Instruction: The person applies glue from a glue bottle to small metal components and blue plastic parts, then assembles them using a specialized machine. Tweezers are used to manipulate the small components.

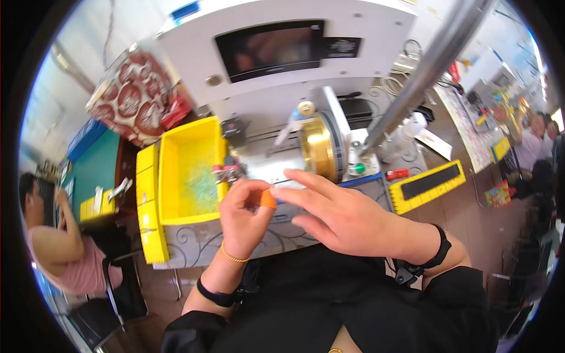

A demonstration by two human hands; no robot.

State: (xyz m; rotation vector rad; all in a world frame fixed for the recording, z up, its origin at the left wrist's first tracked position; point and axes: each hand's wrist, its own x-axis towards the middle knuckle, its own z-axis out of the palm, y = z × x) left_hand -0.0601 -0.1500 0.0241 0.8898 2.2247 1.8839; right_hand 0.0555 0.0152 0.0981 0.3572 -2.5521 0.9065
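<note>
My left hand (242,213) is raised over the near edge of the work table, its thumb and forefinger brought together in a pinch. An orange finger cot (268,199) covers one of its fingertips. Anything held in that pinch is too small or hidden to make out. My right hand (341,216) reaches across from the right with fingers stretched and apart, their tips close to the finger cot. Just beyond both hands is a machine with a gold-coloured drum (318,147). A small red and dark metal fixture (228,170) sits behind my left hand.
A yellow tray (169,170) with small clear greenish pieces stands left, beside a yellow strip (152,217). The white machine housing (194,44) carries a dark screen (271,50). A metal pole (424,70) slants on the right, near a yellow board (406,203). A person (65,253) sits at left.
</note>
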